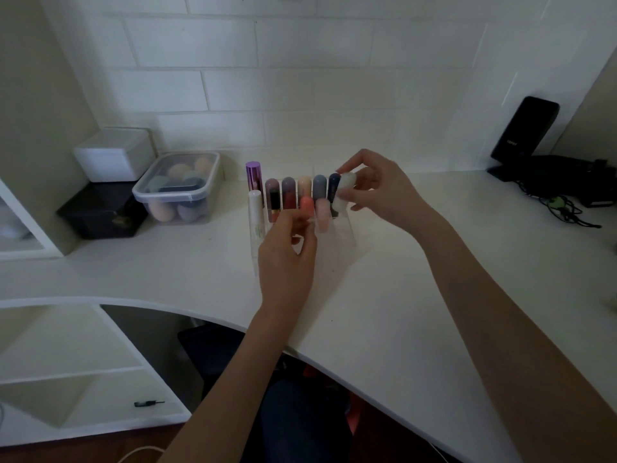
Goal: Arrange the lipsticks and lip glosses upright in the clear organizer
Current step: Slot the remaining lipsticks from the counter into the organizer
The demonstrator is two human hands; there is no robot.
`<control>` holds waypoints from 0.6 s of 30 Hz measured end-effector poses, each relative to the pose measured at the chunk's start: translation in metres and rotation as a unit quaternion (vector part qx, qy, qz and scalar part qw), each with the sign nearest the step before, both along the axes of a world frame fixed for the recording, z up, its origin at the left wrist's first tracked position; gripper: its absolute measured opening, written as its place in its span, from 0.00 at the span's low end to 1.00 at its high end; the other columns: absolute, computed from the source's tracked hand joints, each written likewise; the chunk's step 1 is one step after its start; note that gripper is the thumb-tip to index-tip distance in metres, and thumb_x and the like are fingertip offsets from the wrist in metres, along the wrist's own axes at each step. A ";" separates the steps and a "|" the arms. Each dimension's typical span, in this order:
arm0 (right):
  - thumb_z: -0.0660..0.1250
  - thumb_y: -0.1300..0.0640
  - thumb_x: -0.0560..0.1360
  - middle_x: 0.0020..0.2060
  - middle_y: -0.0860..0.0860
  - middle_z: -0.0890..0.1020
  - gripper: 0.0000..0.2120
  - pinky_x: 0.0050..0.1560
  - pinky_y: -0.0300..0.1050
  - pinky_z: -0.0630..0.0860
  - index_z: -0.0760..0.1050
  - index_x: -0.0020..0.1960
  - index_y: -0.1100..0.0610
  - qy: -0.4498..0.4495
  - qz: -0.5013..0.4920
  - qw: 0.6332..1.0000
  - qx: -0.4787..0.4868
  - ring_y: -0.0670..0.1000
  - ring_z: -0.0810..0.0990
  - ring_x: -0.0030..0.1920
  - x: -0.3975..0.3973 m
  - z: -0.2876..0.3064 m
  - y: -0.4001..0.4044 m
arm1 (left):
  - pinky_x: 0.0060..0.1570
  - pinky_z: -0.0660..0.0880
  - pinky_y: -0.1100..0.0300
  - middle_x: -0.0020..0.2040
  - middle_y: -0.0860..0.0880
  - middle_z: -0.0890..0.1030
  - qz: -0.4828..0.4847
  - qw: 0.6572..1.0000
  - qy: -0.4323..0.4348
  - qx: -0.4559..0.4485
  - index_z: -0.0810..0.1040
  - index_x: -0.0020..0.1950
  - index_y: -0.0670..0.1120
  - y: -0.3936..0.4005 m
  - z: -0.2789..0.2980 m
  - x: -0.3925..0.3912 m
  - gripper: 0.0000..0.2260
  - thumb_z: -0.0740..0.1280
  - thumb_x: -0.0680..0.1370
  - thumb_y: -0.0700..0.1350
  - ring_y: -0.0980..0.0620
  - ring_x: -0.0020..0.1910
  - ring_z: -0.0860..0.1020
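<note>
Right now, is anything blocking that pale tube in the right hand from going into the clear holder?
Nothing visible blocks it. The right hand holds the pale tube at the right end of the clear organizer, beside the dark blue tube. The slot itself is hard to see.

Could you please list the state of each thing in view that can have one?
Clear organizer: upright, partly filled.
Purple tube: upright, back row.
Pale tube: pinched by right hand.
Coral tube: upright, at left hand fingertips.
Sponge container: lid on.
</note>
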State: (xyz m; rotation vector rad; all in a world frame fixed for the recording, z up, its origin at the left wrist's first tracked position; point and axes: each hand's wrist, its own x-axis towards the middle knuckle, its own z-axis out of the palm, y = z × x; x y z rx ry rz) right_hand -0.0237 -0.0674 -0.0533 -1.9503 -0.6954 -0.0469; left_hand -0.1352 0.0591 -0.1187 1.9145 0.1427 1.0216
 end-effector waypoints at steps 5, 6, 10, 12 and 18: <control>0.75 0.61 0.67 0.47 0.51 0.78 0.09 0.39 0.27 0.72 0.79 0.45 0.53 -0.082 -0.022 0.993 -0.078 0.48 0.77 0.39 0.005 -0.010 0.006 | 0.44 0.71 0.71 0.42 0.53 0.79 0.017 1.000 -0.008 0.002 0.76 0.47 0.46 0.001 -0.001 0.000 0.02 0.67 0.76 0.40 0.55 0.42 0.77; 0.75 0.61 0.67 0.44 0.49 0.78 0.08 0.38 0.27 0.71 0.79 0.45 0.54 -0.083 -0.019 0.992 -0.095 0.46 0.76 0.37 0.006 -0.012 0.007 | 0.44 0.71 0.71 0.42 0.52 0.79 0.025 1.000 -0.012 0.001 0.76 0.46 0.45 0.001 -0.001 -0.001 0.02 0.67 0.76 0.40 0.55 0.41 0.77; 0.72 0.54 0.71 0.37 0.48 0.82 0.04 0.39 0.42 0.74 0.82 0.41 0.54 -0.054 -0.012 0.993 -0.107 0.45 0.76 0.33 0.007 -0.015 0.007 | 0.42 0.72 0.66 0.40 0.53 0.78 0.078 0.996 -0.031 -0.012 0.74 0.45 0.48 0.003 0.001 -0.004 0.03 0.66 0.76 0.40 0.54 0.41 0.76; 0.69 0.52 0.74 0.37 0.50 0.83 0.07 0.39 0.44 0.75 0.82 0.41 0.53 -0.046 -0.024 0.994 -0.095 0.49 0.79 0.34 0.007 -0.011 0.004 | 0.44 0.71 0.62 0.42 0.53 0.76 0.124 0.991 -0.038 -0.028 0.73 0.47 0.48 0.004 0.003 -0.004 0.05 0.66 0.75 0.39 0.53 0.43 0.75; 0.65 0.46 0.75 0.35 0.52 0.81 0.13 0.29 0.40 0.72 0.70 0.53 0.54 0.075 -0.032 0.981 -0.177 0.49 0.77 0.30 0.002 -0.003 -0.002 | 0.61 0.68 0.51 0.62 0.45 0.68 0.183 0.977 0.025 -0.106 0.66 0.65 0.41 0.014 -0.002 -0.004 0.22 0.65 0.72 0.35 0.48 0.61 0.69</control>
